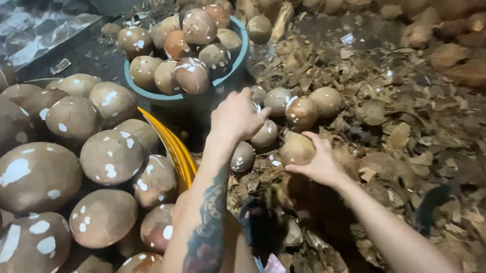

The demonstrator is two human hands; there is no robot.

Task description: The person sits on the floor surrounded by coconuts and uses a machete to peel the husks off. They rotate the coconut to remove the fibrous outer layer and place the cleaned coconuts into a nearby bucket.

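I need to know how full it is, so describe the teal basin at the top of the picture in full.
The teal basin is a round, plastic-looking tub with a thick rolled rim, upright on the dark ground. It is heaped above the rim with peeled brown coconuts flecked with white. Its lower wall is in shadow. More coconuts lie against it in front and to its left, and a yellow basket rim curves below it. The left hand reaches just below it without touching it.

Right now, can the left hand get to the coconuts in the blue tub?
Probably yes: the left hand is just below the blue tub, and nothing lies between it and the heaped coconuts.
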